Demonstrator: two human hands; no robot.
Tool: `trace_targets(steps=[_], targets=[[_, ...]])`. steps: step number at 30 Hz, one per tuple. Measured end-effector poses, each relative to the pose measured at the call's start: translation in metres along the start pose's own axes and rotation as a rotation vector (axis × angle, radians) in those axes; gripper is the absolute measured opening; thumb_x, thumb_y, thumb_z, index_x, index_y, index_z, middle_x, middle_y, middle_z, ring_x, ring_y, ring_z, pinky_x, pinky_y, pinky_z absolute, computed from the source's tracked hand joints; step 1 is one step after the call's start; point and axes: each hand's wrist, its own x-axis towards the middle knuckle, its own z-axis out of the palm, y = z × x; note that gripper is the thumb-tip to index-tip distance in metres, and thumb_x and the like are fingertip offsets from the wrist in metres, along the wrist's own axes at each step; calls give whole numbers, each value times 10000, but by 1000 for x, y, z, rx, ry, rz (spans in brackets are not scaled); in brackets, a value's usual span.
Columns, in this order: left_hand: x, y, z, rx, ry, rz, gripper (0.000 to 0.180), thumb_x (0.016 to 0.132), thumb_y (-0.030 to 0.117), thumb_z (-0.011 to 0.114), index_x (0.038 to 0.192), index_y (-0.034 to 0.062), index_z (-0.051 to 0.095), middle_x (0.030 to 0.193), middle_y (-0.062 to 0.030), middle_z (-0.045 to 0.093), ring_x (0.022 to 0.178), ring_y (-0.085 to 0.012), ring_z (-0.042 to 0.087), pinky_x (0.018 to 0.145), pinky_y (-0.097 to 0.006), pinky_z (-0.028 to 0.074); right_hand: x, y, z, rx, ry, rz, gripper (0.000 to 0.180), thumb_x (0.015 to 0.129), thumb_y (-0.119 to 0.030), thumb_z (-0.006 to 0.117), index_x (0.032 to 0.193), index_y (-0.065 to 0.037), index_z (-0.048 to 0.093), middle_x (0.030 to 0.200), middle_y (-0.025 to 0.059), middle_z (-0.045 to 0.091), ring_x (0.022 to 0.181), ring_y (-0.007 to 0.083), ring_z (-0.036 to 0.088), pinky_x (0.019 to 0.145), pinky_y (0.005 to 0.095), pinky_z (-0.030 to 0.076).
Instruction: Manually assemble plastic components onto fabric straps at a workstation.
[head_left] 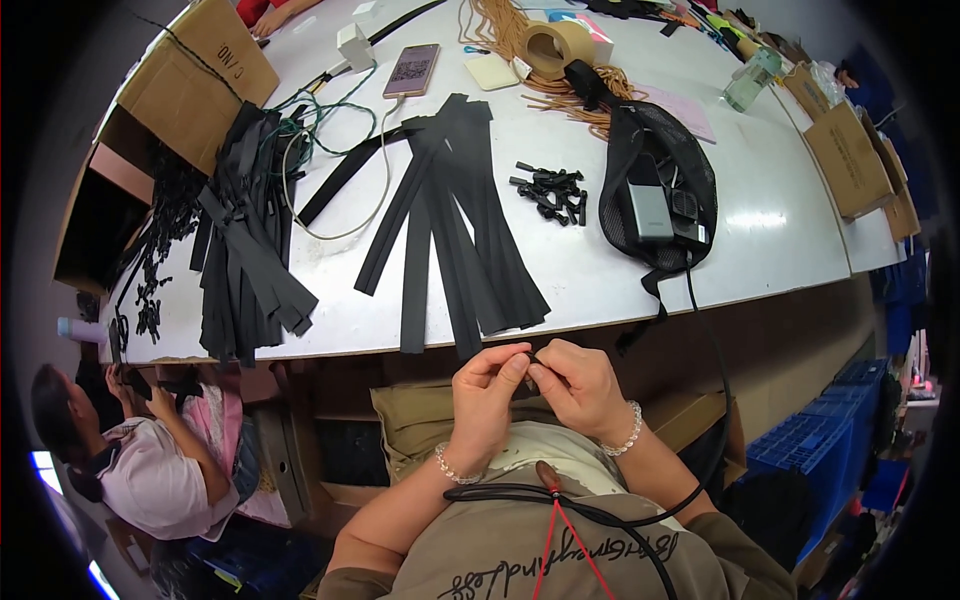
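Note:
My left hand (488,392) and my right hand (578,388) meet just off the table's near edge, fingertips together. Between them is a small black piece (534,358), mostly covered by the fingers, so its kind is unclear. Both hands are closed in a pinch around it. Straight ahead on the white table lies a fanned bundle of flat black straps (445,215). To its right is a small pile of black cord ends (552,192).
A black mesh pouch (618,150) holds a grey power bank (650,212). More black straps (245,260) and a cardboard box (200,85) stand left. Farther back are a phone (412,72), tape roll (558,50), tan cords (500,30) and bottle (750,82). Another person (150,470) sits at left.

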Motion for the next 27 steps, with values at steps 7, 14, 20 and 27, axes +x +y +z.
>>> trace_targets(steps=[7,14,20,27], targets=[[10,14,1,-141,28,29,165,884,49,605,1034,-7,641,834,-35,620,769,-83,561,703,-214,463,-14,3,20,168,-90,61,111,774,-28,640,726,-5,543,609,78,479,472,168,435,448,280,347],[4,23,0,93,-21,28,213,835,-6,647,1048,-9,645,833,-22,634,749,-56,573,669,-174,462,-12,3,9,404,121,192,58,850,-41,629,839,13,610,729,21,569,613,58,471,544,204,383],[0,28,2,157,-78,57,215,821,-17,662,1036,-10,655,857,-14,648,734,-39,577,631,-159,466,-13,-9,17,519,260,259,60,841,-17,633,883,18,607,781,27,570,634,38,488,550,181,401],[-5,26,0,361,-132,254,177,769,-62,688,941,-22,671,915,-74,653,800,-94,608,682,-210,506,-13,-6,4,292,186,50,227,784,49,645,1010,56,624,836,55,622,716,76,558,624,198,452]])
